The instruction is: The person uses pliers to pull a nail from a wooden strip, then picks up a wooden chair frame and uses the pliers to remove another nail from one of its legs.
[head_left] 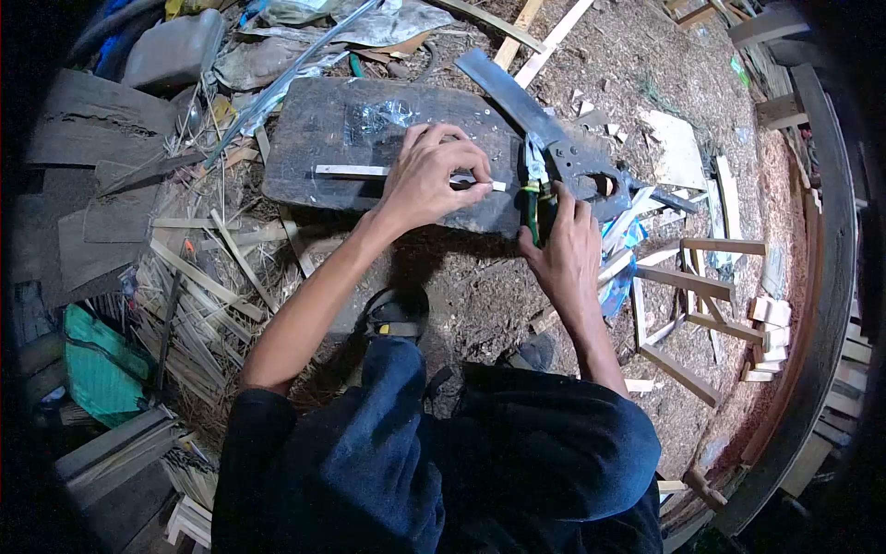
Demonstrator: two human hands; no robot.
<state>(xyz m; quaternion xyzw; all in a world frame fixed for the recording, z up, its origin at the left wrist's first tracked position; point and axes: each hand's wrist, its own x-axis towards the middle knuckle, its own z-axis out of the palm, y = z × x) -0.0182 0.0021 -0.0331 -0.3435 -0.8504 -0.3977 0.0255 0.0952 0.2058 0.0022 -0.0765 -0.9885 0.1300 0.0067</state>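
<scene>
A thin pale wooden strip (351,171) lies along a dark worn board (309,120). My left hand (434,175) is over the strip, its thumb and fingertips pinched near the right end, and it covers the strip's middle. My right hand (570,245) is closed around the green-and-black handles of pliers (532,180) at the board's right end. The metal jaws of the pliers point away from me. Just beyond them rests a handsaw (508,92), its dark handle close to my right fingers and its blade reaching toward the far edge.
Wood shavings cover the ground (480,286). A wooden frame (692,286) and stacked pale blocks (771,332) stand at right. Thin sticks (198,314) and a green plastic piece (106,365) lie at left. Behind the board are a plastic jug (175,51) and crumpled sheets (268,60).
</scene>
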